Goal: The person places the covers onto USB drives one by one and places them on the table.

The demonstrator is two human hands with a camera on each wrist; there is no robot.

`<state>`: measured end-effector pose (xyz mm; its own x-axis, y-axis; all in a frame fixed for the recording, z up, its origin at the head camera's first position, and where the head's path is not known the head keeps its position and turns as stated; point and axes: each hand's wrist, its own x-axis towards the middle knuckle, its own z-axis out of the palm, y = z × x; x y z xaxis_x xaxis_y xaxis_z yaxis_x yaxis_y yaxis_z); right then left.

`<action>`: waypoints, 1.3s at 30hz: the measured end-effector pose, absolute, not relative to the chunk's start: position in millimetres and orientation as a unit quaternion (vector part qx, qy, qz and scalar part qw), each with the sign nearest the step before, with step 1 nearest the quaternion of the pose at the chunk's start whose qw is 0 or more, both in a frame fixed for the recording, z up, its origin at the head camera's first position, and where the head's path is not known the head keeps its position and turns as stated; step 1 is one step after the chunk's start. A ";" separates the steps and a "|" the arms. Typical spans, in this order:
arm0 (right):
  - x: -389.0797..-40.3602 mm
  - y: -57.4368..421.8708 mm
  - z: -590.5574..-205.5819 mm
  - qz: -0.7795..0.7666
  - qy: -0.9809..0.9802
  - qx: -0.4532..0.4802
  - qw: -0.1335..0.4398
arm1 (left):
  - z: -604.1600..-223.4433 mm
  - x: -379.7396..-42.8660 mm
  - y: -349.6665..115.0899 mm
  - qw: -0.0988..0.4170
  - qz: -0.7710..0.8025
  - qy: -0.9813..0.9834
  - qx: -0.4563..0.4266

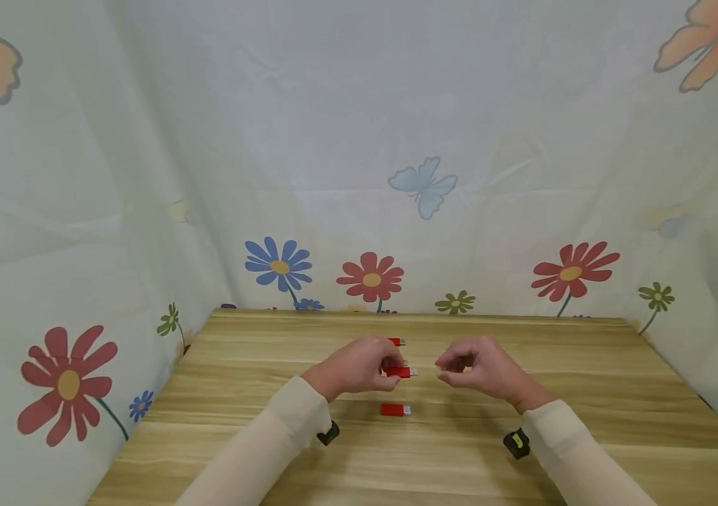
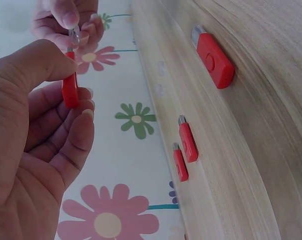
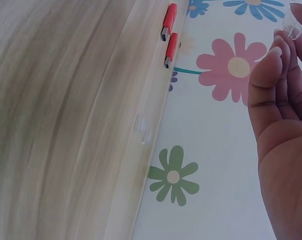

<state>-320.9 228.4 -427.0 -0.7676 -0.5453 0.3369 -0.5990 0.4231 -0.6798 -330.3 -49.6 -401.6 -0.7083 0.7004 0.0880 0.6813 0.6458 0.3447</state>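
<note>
My left hand (image 1: 359,365) pinches a red USB stick (image 2: 69,85) between thumb and fingers, its metal plug pointing toward the right hand. Thumb and fingertips of my right hand (image 1: 482,367) pinch a small clear plastic cap (image 3: 292,29). In the left wrist view the cap and the plug are close to each other; I cannot tell whether they touch. The hands are raised over the wooden table. Below and beside the left hand, a red USB stick (image 1: 395,409) lies on the table with its plug bare.
Two more red USB sticks (image 2: 188,142) (image 2: 180,164) lie farther back on the table (image 1: 258,337). Two clear caps (image 3: 139,122) (image 3: 146,136) rest near its far edge. A flower-printed curtain (image 1: 460,232) hangs behind the table and at its sides.
</note>
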 end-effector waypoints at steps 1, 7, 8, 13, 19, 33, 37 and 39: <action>-320.2 228.2 -426.8 0.419 -0.842 0.339 0.029 | -401.2 -330.0 -49.7 0.025 0.179 0.906 0.384; -318.4 226.4 -427.4 0.425 -0.838 0.342 0.017 | -399.0 -326.7 -49.6 0.020 0.183 0.901 0.392; -318.5 225.6 -428.1 0.424 -0.837 0.344 0.016 | -398.6 -326.3 -49.8 0.021 0.184 0.901 0.392; -318.5 221.0 -429.9 0.425 -0.833 0.354 0.013 | -397.0 -323.6 -50.4 0.021 0.188 0.898 0.396; -317.9 217.6 -431.6 0.433 -0.824 0.366 0.020 | -399.2 -322.5 -48.5 0.014 0.186 0.892 0.411; -316.8 210.8 -432.1 0.437 -0.814 0.382 0.020 | -399.9 -322.7 -44.7 0.016 0.180 0.893 0.413; -315.1 209.4 -430.4 0.439 -0.814 0.381 0.019 | -399.2 -322.1 -44.2 0.017 0.183 0.891 0.415; -314.5 208.5 -430.2 0.440 -0.812 0.383 0.019 | -398.8 -321.6 -43.9 0.018 0.184 0.889 0.418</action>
